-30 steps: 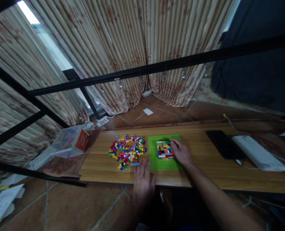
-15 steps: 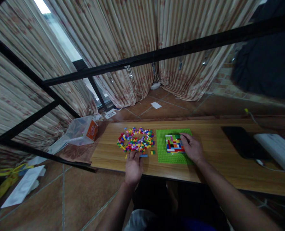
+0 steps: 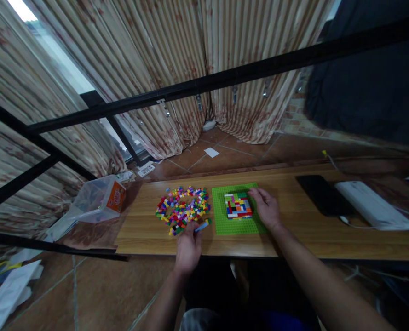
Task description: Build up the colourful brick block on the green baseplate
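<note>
A green baseplate [image 3: 225, 223] lies on the wooden board [image 3: 294, 234], and a block of coloured bricks [image 3: 238, 205] is built on its middle. My right hand [image 3: 266, 209] rests on the plate's right side, fingers curled against the block's edge. Left of the plate a pile of loose coloured bricks [image 3: 181, 212] is spread out. My left hand [image 3: 187, 246] is at the pile's near edge, fingers pinched on a light blue brick [image 3: 202, 226]. A small green brick [image 3: 209, 221] sits beside it.
A clear plastic bag with an orange box [image 3: 102, 202] lies off the board's left end. A black phone [image 3: 323, 195] and a white power bank [image 3: 370, 204] with a cable lie at the right. Black metal bars cross overhead; curtains hang behind.
My left hand moved from flat near the plate's left corner to the pile's near edge and pinched up the light blue brick. The right hand stayed at the block.
</note>
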Demonstrator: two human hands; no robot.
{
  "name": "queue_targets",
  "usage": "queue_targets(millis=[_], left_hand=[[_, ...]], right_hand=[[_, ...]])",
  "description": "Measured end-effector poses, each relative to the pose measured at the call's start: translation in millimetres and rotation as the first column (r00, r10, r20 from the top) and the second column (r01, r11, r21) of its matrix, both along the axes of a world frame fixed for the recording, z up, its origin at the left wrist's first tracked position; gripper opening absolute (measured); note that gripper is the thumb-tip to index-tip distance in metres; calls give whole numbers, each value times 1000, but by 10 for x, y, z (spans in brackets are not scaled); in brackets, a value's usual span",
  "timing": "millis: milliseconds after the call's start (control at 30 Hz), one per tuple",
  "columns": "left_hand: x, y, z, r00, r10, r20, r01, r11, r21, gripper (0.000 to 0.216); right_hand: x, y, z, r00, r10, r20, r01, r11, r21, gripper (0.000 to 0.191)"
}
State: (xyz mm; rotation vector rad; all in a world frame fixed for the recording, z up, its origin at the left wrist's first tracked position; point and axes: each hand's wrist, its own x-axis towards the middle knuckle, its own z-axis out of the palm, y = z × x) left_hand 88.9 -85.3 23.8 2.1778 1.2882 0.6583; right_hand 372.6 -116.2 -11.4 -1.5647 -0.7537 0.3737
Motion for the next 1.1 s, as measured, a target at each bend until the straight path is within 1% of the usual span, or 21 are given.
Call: queue_targets(millis=[133, 267, 367, 533, 667, 800, 933, 1100], left_hand=[[84, 5, 4, 986, -8, 169, 19, 998, -63, 27], [138, 11, 10, 979, 1, 202, 22, 994, -109, 26], [206, 7, 38, 970, -1, 243, 27, 994, -106, 24], [376, 5, 76, 956, -49, 290, 76, 994, -81, 23], [532, 19, 71, 959, -62, 277, 74, 997, -35, 24], [751, 49, 125, 976, -110, 188, 105, 994, 34, 23], [1026, 101, 195, 984, -163, 74, 152, 980, 130, 18], [1329, 160, 207, 983, -180, 34, 167, 957, 238, 12]], right_hand=[[-4, -2, 0, 999, 17, 32, -16, 1000, -26, 46], [-3, -2, -3, 999, 34, 37, -33, 999, -33, 47], [-5, 2, -10, 998, 33, 46, -31, 999, -38, 48], [-13, 0, 0, 998, 31, 51, -29, 999, -43, 46], [-17, -9, 30, 997, 41, 61, -38, 998, -55, 44], [-19, -7, 37, 997, 47, 66, -45, 998, -40, 44], [-19, 2, 26, 996, 47, 73, -43, 998, -50, 44], [-20, 7, 30, 995, 47, 84, -44, 998, -45, 46]])
